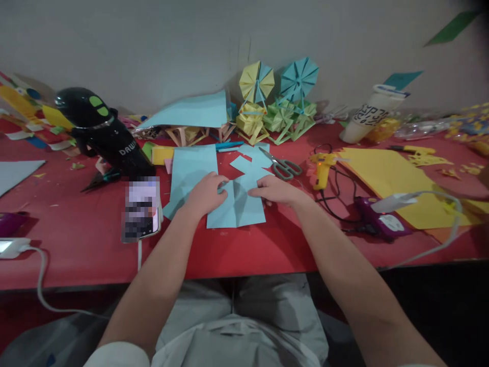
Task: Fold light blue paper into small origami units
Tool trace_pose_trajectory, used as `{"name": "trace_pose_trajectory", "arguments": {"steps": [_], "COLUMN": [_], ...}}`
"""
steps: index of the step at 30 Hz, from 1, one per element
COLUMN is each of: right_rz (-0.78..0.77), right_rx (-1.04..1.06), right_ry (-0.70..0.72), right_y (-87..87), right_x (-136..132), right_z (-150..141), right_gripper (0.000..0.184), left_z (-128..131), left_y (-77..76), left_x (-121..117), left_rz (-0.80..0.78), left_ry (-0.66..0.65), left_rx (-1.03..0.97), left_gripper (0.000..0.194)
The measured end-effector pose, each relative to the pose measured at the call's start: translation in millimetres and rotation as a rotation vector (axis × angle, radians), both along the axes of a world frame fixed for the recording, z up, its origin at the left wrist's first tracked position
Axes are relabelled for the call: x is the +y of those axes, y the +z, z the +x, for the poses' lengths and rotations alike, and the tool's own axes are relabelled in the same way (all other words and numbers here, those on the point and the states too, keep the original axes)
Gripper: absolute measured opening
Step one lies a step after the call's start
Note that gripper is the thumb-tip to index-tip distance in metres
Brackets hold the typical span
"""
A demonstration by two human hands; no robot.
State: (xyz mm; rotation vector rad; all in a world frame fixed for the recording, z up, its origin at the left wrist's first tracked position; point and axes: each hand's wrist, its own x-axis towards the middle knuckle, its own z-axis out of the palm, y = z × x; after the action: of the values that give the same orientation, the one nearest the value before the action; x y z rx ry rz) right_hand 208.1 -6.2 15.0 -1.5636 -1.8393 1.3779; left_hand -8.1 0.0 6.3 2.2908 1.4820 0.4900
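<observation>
A light-blue sheet of paper [248, 211] with a crease down its middle lies in front of me at the table's near side. My left hand [207, 194] holds its left edge, thumb and forefinger curled close together. At the opposite edge, my right hand [275, 190] grips the sheet, thumb on top and some fingers partly hidden beneath. A larger blue sheet [191, 165] lies under and beside my left hand. Cut blue pieces [242, 164] are beyond the creased sheet, close to grey-handled scissors [286, 167].
A phone [141, 209] and a tilted black bottle [107, 132] stand left. To the right are a yellow glue gun [323, 171], its cord, a purple power strip [384, 219], yellow sheets [397, 178] and a cup [369, 114]. Folded paper models [260, 102] line the wall.
</observation>
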Motion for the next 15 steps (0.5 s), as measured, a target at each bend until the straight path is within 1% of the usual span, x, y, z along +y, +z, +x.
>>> {"name": "trace_pose_trajectory", "arguments": {"steps": [1, 3, 5, 8, 9, 11, 15], "right_rz": [0.012, 0.087, 0.228, 0.403, 0.439, 0.459, 0.394], "right_rx": [0.002, 0.015, -0.013, -0.159, -0.217, -0.339, -0.549], "right_ry": [-0.007, -0.089, -0.206, -0.228, -0.233, -0.240, -0.236], "right_y": [-1.4, -6.4, -13.5, -23.2, -25.0, -25.9, -19.8], "right_x": [0, 2, 6, 12, 14, 14, 10], "right_z": [0, 0, 0, -1, -2, -3, -9], "right_gripper": [0.027, 0.025, 0.028, 0.022, 0.022, 0.024, 0.020], "left_z": [0, 1, 2, 4, 5, 6, 7], "left_y": [-1.5, -4.0, -5.4, -4.1, -3.1, -1.2, -1.9], "left_x": [1, 2, 2, 0, -1, -3, -4], "left_rz": [-0.016, -0.027, -0.029, -0.038, -0.047, -0.071, -0.057], "left_ry": [-0.021, -0.046, -0.058, -0.054, -0.046, -0.034, -0.046], "left_rx": [0.005, 0.019, 0.045, 0.106, 0.130, 0.175, 0.227], "left_gripper": [0.035, 0.038, 0.041, 0.046, 0.048, 0.050, 0.053]}}
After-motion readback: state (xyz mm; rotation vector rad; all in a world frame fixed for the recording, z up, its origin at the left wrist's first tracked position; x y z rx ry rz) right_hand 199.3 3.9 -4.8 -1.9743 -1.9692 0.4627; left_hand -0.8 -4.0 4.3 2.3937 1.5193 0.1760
